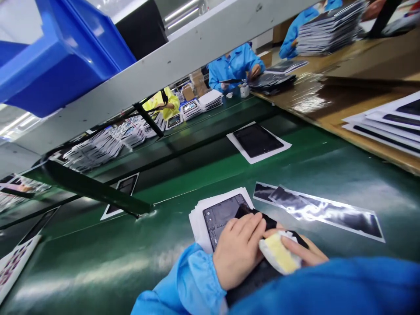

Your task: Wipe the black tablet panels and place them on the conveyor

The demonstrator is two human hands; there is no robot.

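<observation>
A dark grey tablet panel (220, 215) lies on white sheets (197, 221) on the green conveyor belt (108, 258), close to me. My left hand (239, 249) presses flat on the panel, fingers over a black strip (259, 215) on it. My right hand (306, 253) pinches a folded white and yellow cloth (279, 253) against the panel's near end. Both sleeves are light blue.
Glossy silver-black film strips (321, 212) lie right of the panel. Another tablet on a white sheet (257, 141) sits farther up the belt. A wooden bench with stacked parts (387, 122) runs along the right. A blue bin (62, 48) rests on an overhead rail. Other workers in blue sit beyond.
</observation>
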